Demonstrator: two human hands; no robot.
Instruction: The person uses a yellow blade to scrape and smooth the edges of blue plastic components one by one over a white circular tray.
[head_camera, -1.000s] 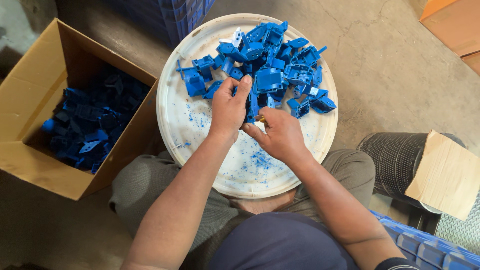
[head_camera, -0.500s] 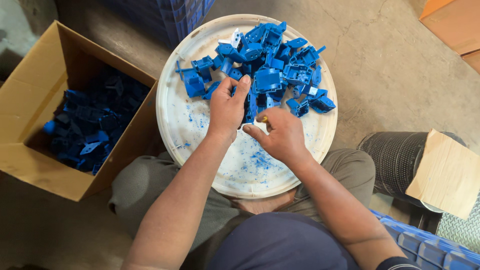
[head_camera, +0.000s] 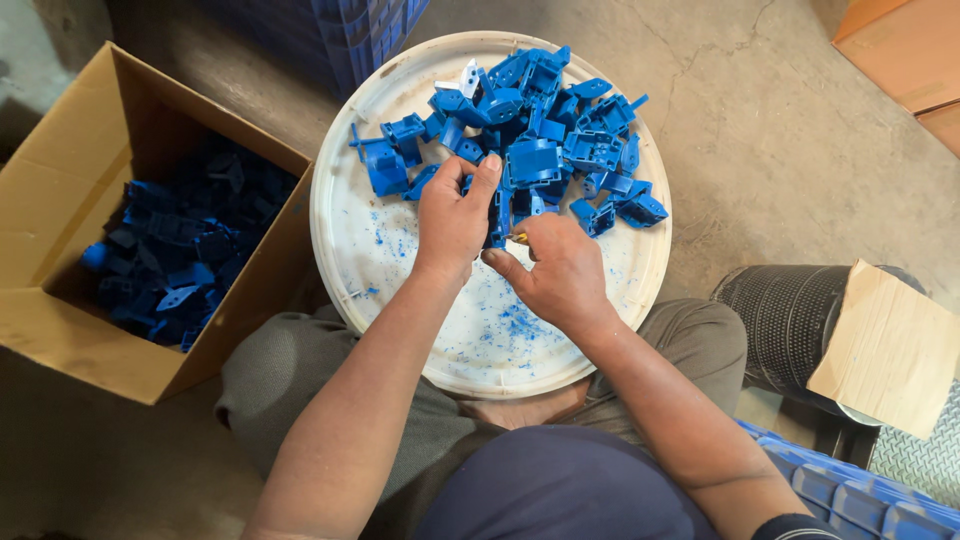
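- Left hand (head_camera: 455, 215) is closed around a blue plastic part (head_camera: 497, 212), near the middle of the round white tray (head_camera: 345, 240).
- Right hand (head_camera: 560, 270) pinches a small yellowish tool (head_camera: 517, 238) against that part.
- Pile of blue parts (head_camera: 560, 130) fills the tray's far edge.

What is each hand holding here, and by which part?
The left hand grips a blue plastic part by its side, fingers wrapped round it. The right hand pinches a small yellowish tool against that part; its grip point is hidden.
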